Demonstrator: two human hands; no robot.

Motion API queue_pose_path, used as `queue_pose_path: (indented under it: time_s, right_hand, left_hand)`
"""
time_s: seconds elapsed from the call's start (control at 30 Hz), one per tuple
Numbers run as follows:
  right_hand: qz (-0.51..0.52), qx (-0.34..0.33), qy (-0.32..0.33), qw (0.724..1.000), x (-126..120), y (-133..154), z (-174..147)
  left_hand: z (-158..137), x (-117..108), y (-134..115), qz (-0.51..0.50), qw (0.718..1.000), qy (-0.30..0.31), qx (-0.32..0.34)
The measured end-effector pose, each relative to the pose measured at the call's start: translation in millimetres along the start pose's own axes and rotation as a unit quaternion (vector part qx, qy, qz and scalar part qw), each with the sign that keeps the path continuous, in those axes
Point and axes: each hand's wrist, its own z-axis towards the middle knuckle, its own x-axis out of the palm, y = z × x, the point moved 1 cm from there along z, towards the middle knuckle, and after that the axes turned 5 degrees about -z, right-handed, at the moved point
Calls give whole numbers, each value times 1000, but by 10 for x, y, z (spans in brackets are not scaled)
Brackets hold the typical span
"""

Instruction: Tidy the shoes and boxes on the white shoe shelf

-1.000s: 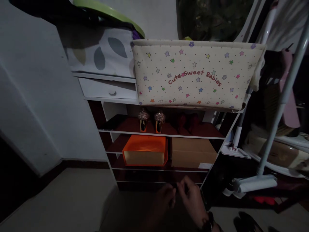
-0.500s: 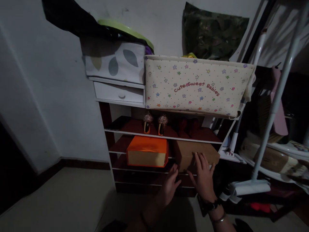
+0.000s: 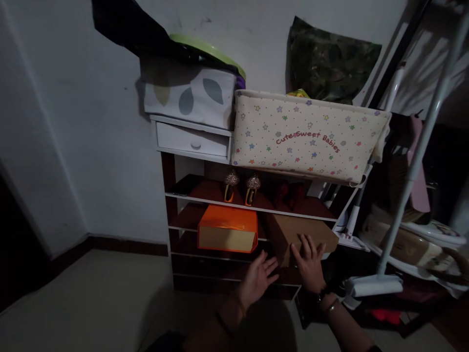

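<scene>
A brown cardboard box (image 3: 293,231) lies on the middle shelf of a white shelf unit (image 3: 252,209), tilted outward toward me. My right hand (image 3: 309,263) rests flat on the box's front with fingers spread. My left hand (image 3: 256,277) hovers open just left of the box, fingers apart, below an orange box (image 3: 227,233) on the same shelf. Nothing is gripped by either hand.
A pair of glittery heeled shoes (image 3: 241,187) stands on the shelf above. A star-patterned fabric bin (image 3: 308,137) and a small white drawer (image 3: 192,139) sit on top. A mop (image 3: 373,283) and rack poles stand at the right. A white wall is at the left.
Both hands rose from near the floor to the brown box. The box's front has come outward and now sits skewed. The view backed away and shifted right.
</scene>
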Motion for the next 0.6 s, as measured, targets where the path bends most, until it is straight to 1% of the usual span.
queue_pose_path:
  time_s: [0.1,0.17,0.23,0.33,0.43,0.47,0.5,0.53,0.57,0.6]
  right_hand:
    - [0,-25,-23,999,-128,56,76]
    - [6,-30,-14,999,-307,154,85]
    - [16,-26,-2,1000,-540,266,34]
    - [44,-15,-7,999,-928,374,-171]
    - [108,-1,-39,993,-1296,347,-505]
    - [138,13,-49,989,-1407,312,-633]
    - [174,46,-41,983,-1510,266,-762]
    - [222,117,-32,967,-1604,212,-890]
    - [276,222,-18,935,-1689,156,-1016]
    - [326,326,0,887,-1764,111,-1134]
  left_hand:
    - [-37,-18,-63,-1,1000,-2,13]
    - [-84,-32,-116,22,999,-9,47]
    - [-138,-58,-162,50,995,-22,81]
    - [-214,-122,-198,74,991,-38,102]
    - [-275,-190,-211,72,989,-54,114]
    - [-292,-208,-213,71,989,-60,116]
    - [-308,-222,-212,71,989,-63,114]
    - [-323,-234,-208,72,990,-61,110]
    - [-335,-243,-201,73,991,-54,102]
    - [-348,-252,-191,74,991,-47,96]
